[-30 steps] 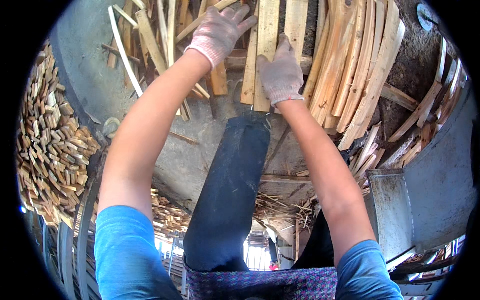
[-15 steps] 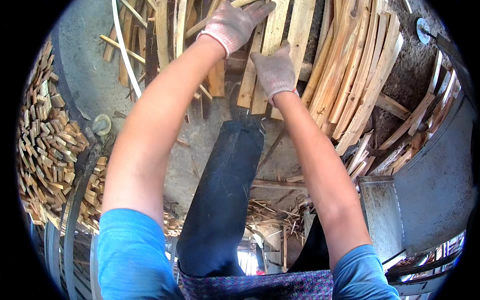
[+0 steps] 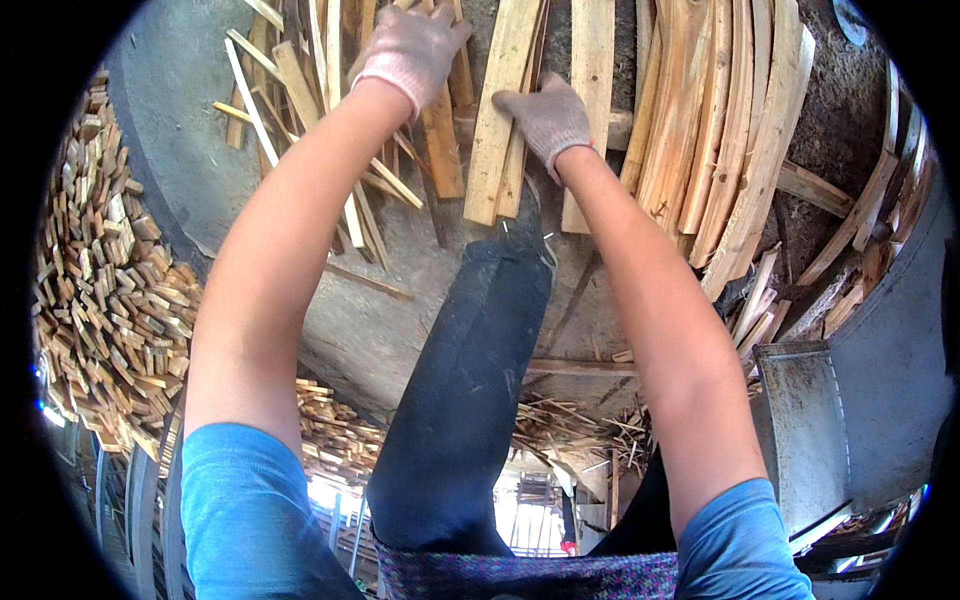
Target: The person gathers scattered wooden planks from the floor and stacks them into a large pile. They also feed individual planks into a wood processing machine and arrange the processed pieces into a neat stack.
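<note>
Both my hands wear pale, soiled knit gloves. My left hand (image 3: 415, 50), its fingers apart, is over loose narrow slats (image 3: 335, 60) at the upper left; its fingertips reach close to the frame's top. My right hand (image 3: 550, 120) is at the right edge of a light wooden board (image 3: 500, 110), with its thumb laid across the wood and its fingers partly hidden along the edge. Below that board a narrower board (image 3: 514, 170) shows. Right of my right hand lies a separate knotty board (image 3: 592, 90).
A bundle of long bark-edged boards (image 3: 720, 120) lies at the right. On the far left is a large stack of short wood pieces (image 3: 110, 310). A grey metal sheet (image 3: 880, 390) stands at the lower right. My dark-trousered leg (image 3: 460, 390) extends forward over the concrete floor (image 3: 360, 320).
My left hand has moved left, off the middle boards and over the loose slats. The middle boards have shifted together, leaving a gap beside the right-hand board. My right hand now sits in that gap.
</note>
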